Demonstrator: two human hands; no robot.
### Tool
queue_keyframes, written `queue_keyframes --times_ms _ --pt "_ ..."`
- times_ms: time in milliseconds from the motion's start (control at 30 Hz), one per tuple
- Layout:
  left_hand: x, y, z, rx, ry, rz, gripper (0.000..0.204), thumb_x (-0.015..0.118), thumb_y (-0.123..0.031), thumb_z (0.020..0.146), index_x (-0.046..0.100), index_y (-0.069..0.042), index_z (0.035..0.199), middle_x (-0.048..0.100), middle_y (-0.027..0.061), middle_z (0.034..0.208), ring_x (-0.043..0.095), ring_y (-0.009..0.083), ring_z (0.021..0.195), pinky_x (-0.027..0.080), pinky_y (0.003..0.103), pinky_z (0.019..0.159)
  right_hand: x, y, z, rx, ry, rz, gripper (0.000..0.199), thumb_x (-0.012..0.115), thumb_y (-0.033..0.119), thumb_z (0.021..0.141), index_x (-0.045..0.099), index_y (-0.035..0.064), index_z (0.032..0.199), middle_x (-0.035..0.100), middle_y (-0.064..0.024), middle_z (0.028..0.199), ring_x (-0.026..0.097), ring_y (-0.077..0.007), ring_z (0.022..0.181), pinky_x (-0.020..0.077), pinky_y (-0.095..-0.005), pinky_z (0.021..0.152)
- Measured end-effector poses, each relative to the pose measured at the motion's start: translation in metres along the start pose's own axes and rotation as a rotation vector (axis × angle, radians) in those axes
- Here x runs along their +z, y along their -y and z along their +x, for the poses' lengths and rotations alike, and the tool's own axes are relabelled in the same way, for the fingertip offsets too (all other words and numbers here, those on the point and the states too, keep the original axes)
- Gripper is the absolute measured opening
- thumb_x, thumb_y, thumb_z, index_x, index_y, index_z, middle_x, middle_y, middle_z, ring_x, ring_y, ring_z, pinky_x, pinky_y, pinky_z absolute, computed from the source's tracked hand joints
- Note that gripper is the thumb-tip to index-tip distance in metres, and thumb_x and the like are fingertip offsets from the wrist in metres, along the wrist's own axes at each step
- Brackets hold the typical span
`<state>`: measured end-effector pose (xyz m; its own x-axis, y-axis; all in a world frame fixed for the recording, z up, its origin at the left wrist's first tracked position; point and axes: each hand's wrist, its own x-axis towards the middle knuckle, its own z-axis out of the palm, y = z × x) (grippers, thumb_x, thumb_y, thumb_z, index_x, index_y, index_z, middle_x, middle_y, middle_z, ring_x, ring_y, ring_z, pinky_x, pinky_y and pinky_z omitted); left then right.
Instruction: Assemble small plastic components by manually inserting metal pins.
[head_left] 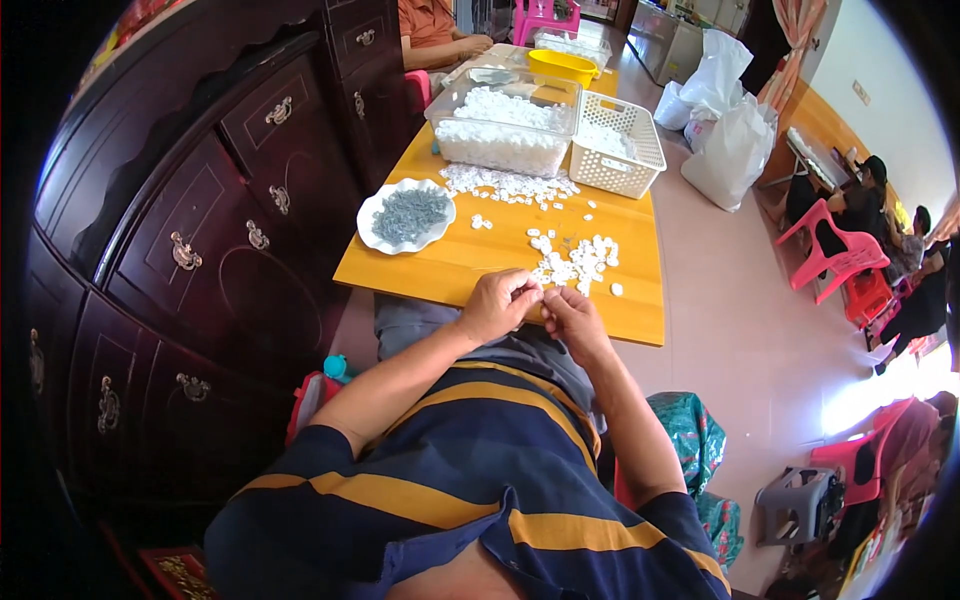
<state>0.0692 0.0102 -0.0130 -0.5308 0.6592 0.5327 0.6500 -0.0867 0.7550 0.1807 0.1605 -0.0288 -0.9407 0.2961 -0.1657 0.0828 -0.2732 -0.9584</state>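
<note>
My left hand (500, 303) and my right hand (574, 318) meet fingertip to fingertip at the table's near edge. Both are closed in a pinch, and whatever lies between the fingers is too small to make out. Just beyond them spreads a loose group of small white plastic pieces (582, 262). To the left stands a white plate with a wavy rim (369, 222), heaped with small dark grey pieces (410, 214). Farther back, a denser layer of white pieces (505, 184) covers part of the wooden table (480, 255).
A clear plastic bin (505, 155), a white perforated basket (612, 177) and a yellow basin (562, 68) line the table's far part. Dark drawers (215, 210) rise at the left. White sacks (735, 150) and pink chairs (840, 250) stand right. Another person (437, 38) sits at the far left.
</note>
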Motion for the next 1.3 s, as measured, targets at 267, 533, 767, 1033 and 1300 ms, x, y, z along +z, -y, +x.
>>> queue_keyframes --times_ms 267,533,767,1033,1300 --pt "0.005 0.004 -0.005 -0.106 -0.005 -0.023 0.015 0.068 -0.013 0.093 0.064 0.001 0.088 0.068 0.0178 0.078 0.068 0.033 0.071 0.051 0.04 0.064 0.006 -0.005 0.0 -0.157 -0.058 -0.155 0.026 0.058 0.026 0.105 0.061 0.0064 0.089 0.056 0.0019 0.072 0.05 -0.0075 0.06 0.04 -0.0227 0.055" --pt "0.01 0.016 -0.008 -0.158 -0.031 -0.098 0.017 0.066 -0.016 0.098 0.066 -0.001 0.089 0.062 0.0028 0.069 0.055 0.0089 0.061 0.046 0.028 0.057 0.013 0.003 -0.007 -0.518 -0.193 -0.707 0.017 0.061 0.016 0.101 0.063 0.0013 0.093 0.067 -0.0138 0.076 0.067 -0.0267 0.067 0.0514 -0.0359 0.062" --pt "0.008 0.009 -0.006 -0.302 0.032 -0.165 0.023 0.062 -0.02 0.097 0.065 0.0 0.087 0.063 0.0092 0.068 0.061 0.0147 0.061 0.048 0.033 0.059 0.011 0.0 -0.004 -0.773 -0.234 -0.848 0.016 0.061 0.014 0.101 0.062 0.0 0.094 0.066 -0.016 0.075 0.066 -0.0285 0.064 0.0516 -0.0365 0.062" --pt "0.014 0.011 -0.009 -0.197 -0.03 -0.164 0.018 0.063 -0.018 0.1 0.066 -0.002 0.091 0.06 -0.0008 0.072 0.053 0.0043 0.064 0.043 0.024 0.057 0.01 -0.004 -0.003 -0.514 -0.191 -0.56 0.021 0.062 0.021 0.103 0.064 0.0005 0.096 0.065 -0.0038 0.073 0.059 -0.0088 0.064 0.049 -0.0263 0.059" --pt "0.012 0.013 -0.009 -0.194 0.001 -0.184 0.009 0.066 -0.009 0.098 0.067 0.0 0.1 0.067 -0.0003 0.083 0.058 0.0033 0.072 0.048 0.023 0.065 0.01 -0.001 -0.002 -0.308 -0.195 -0.366 0.021 0.063 0.022 0.102 0.065 0.0013 0.096 0.066 -0.0009 0.076 0.06 -0.0077 0.067 0.0496 -0.0244 0.061"
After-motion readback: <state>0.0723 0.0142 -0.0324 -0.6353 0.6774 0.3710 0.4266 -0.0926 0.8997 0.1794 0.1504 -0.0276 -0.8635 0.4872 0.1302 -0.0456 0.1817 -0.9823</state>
